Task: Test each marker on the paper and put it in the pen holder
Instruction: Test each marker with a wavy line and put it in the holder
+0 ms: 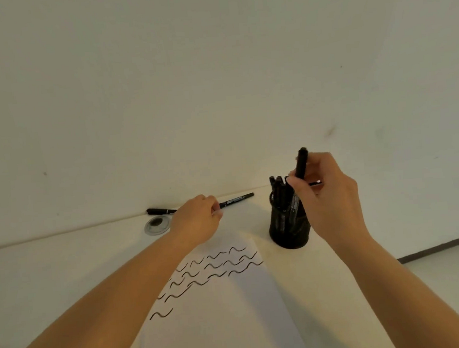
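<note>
My right hand [326, 193] grips a marker [301, 173] over the crowded pen holder [289, 229]; it could jam against those inside. Left of the holder, my left hand [196, 220] pinches another marker [236, 200] that might slip.

Plain off-white wall [215, 78], pale tabletop [52, 270] against it, round grommet [157, 225], floor [455, 260] at right

Counted on the desk [52, 270]

One holder [289, 229], one paper [229, 325], two hands [196, 220], one marker [236, 200] lying loose, one held.

Marker [300, 176] in right hand [326, 193] — above holder [289, 232]
</note>
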